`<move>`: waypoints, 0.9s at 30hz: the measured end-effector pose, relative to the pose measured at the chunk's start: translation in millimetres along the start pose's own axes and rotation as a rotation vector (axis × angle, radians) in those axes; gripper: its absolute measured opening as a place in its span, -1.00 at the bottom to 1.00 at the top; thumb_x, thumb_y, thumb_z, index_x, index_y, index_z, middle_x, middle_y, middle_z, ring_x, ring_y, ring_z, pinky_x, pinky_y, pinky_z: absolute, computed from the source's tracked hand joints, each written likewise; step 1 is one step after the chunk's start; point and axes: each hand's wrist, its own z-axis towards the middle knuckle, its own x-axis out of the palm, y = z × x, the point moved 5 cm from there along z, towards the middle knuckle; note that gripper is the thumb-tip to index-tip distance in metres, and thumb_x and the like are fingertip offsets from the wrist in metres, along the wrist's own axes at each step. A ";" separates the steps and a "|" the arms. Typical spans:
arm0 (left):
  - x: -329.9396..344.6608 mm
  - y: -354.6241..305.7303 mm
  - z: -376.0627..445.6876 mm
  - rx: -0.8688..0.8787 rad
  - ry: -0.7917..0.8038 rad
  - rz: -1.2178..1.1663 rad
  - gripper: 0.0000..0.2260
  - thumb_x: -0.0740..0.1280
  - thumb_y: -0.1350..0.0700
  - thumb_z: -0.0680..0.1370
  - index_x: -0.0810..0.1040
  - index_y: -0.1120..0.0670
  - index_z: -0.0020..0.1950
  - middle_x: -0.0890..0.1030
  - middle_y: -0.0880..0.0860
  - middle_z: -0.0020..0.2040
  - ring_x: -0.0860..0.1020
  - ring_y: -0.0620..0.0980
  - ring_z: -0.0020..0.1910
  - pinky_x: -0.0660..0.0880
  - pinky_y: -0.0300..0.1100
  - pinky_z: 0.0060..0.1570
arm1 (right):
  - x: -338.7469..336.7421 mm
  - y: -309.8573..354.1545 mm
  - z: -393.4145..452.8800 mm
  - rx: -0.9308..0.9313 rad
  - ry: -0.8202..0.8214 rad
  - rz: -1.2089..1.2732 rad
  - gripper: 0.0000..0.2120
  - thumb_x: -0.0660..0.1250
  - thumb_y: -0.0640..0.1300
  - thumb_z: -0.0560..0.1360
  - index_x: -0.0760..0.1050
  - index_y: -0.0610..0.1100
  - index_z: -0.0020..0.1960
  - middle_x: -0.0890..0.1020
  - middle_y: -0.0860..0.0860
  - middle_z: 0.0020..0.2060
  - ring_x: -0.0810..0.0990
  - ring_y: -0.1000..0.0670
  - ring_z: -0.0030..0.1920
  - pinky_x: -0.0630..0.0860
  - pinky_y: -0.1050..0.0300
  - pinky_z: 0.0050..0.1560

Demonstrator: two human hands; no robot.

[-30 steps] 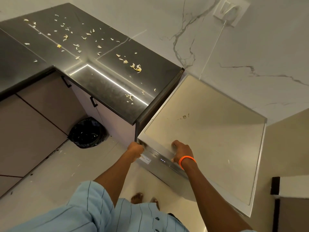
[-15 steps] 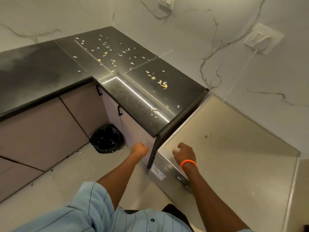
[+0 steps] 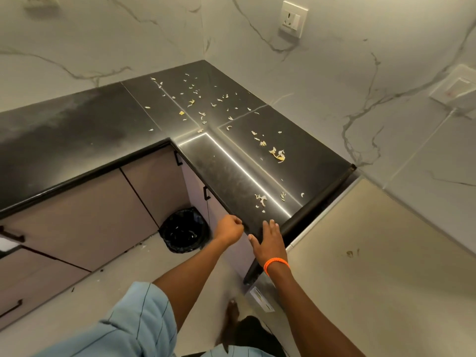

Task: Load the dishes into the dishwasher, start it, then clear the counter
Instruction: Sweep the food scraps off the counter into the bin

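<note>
The dishwasher (image 3: 373,266) stands at the right, its flat beige top facing me and its door closed. Left of it runs the black L-shaped counter (image 3: 98,140), strewn with several pale peel scraps (image 3: 277,153). My right hand (image 3: 269,243), with an orange band on the wrist, lies flat with straight fingers over the counter's near corner. My left hand (image 3: 230,229) is curled into a fist just in front of the counter edge and holds nothing.
A bin lined with a black bag (image 3: 184,229) sits on the floor under the counter corner. Grey cabinet doors (image 3: 85,215) with black handles run below the counter. Marble wall with a socket (image 3: 293,19) behind. My foot (image 3: 231,318) is on the floor.
Both hands have left the dishwasher's front edge and moved left to the counter's corner. My right hand has opened flat. The view has swung left toward the counter.
</note>
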 end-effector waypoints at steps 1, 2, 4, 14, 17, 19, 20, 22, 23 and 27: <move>-3.4 -4.6 6.0 0.022 -0.002 0.032 -0.86 0.34 0.17 0.52 0.67 0.07 0.02 0.69 0.05 0.01 0.63 0.04 0.02 0.57 -0.06 0.06 | 2.4 3.3 6.8 -0.013 -0.007 -0.030 -0.30 0.15 0.21 0.62 0.04 -0.11 0.62 0.01 -0.08 0.62 -0.08 -0.08 0.61 -0.02 -0.02 0.59; -6.6 -8.3 14.2 0.042 -0.002 0.062 -0.83 0.35 0.16 0.53 0.67 0.06 0.08 0.68 0.04 0.06 0.62 0.03 0.07 0.56 -0.10 0.08 | 3.9 5.7 15.0 -0.018 -0.013 -0.056 -0.30 0.12 0.22 0.63 0.02 -0.11 0.62 -0.01 -0.08 0.62 -0.09 -0.09 0.61 -0.05 -0.03 0.59; -14.7 -13.8 24.9 0.061 -0.009 0.107 -0.81 0.34 0.16 0.54 0.66 0.05 0.12 0.68 0.03 0.09 0.62 0.03 0.07 0.57 -0.10 0.08 | 5.7 8.5 26.3 -0.003 -0.023 -0.075 -0.31 0.09 0.22 0.64 0.02 -0.11 0.62 -0.01 -0.09 0.62 -0.10 -0.09 0.61 -0.08 -0.04 0.59; -44.0 -42.2 76.2 0.239 -0.004 0.300 -0.71 0.28 0.14 0.53 0.65 0.01 0.21 0.68 0.01 0.15 0.61 0.05 0.15 0.56 -0.07 0.12 | 14.3 19.4 53.3 0.075 -0.150 -0.026 -0.25 0.10 0.24 0.62 -0.06 -0.13 0.63 -0.07 -0.12 0.62 -0.13 -0.10 0.61 -0.13 -0.01 0.59; -45.0 -50.4 95.5 0.362 -0.038 0.381 -0.71 0.27 0.13 0.56 0.61 0.06 0.26 0.63 0.02 0.22 0.52 0.05 0.26 0.49 -0.02 0.23 | 22.4 26.2 59.5 0.107 -0.169 -0.060 -0.23 0.01 0.30 0.58 -0.05 -0.14 0.62 -0.05 -0.14 0.61 -0.11 -0.13 0.61 -0.12 -0.08 0.58; -45.2 -50.6 112.3 0.438 -0.058 0.421 -0.70 0.31 0.08 0.58 0.56 0.06 0.30 0.56 0.00 0.27 0.46 0.04 0.28 0.44 -0.04 0.29 | 30.4 31.3 66.7 0.140 -0.183 -0.086 -0.17 -0.13 0.35 0.52 -0.01 -0.16 0.62 -0.02 -0.15 0.61 -0.10 -0.15 0.61 -0.14 -0.18 0.55; -45.7 -49.9 120.5 0.477 -0.062 0.447 -0.67 0.34 0.04 0.57 0.53 0.06 0.32 0.53 -0.01 0.28 0.45 0.03 0.29 0.43 -0.06 0.30 | 34.9 34.7 71.6 0.162 -0.186 -0.091 -0.15 -0.17 0.36 0.50 -0.02 -0.16 0.62 -0.04 -0.14 0.61 -0.13 -0.14 0.61 -0.17 -0.22 0.54; -48.2 -47.2 135.7 0.551 -0.038 0.513 -0.58 0.38 -0.03 0.55 0.49 0.05 0.39 0.48 -0.02 0.34 0.41 0.03 0.34 0.40 -0.06 0.34 | 43.3 44.8 82.7 0.239 -0.210 -0.092 -0.15 -0.19 0.36 0.51 -0.04 -0.16 0.62 -0.06 -0.13 0.61 -0.17 -0.12 0.60 -0.24 -0.25 0.52; -51.3 -46.7 143.7 0.574 -0.021 0.536 -0.53 0.38 -0.06 0.55 0.46 0.05 0.43 0.45 -0.01 0.38 0.38 0.03 0.38 0.38 -0.05 0.37 | 46.6 50.7 89.3 0.291 -0.229 -0.078 -0.15 -0.18 0.36 0.52 -0.04 -0.17 0.62 -0.05 -0.12 0.61 -0.16 -0.12 0.61 -0.24 -0.27 0.52; -83.3 -50.7 179.3 0.580 0.004 0.559 -0.54 0.34 -0.02 0.59 0.42 0.08 0.46 0.42 0.02 0.43 0.35 0.07 0.42 0.36 0.00 0.38 | 51.9 80.3 116.0 0.493 -0.370 0.003 -0.18 -0.05 0.29 0.52 0.10 -0.25 0.59 0.13 -0.19 0.58 0.05 -0.20 0.59 -0.02 -0.37 0.50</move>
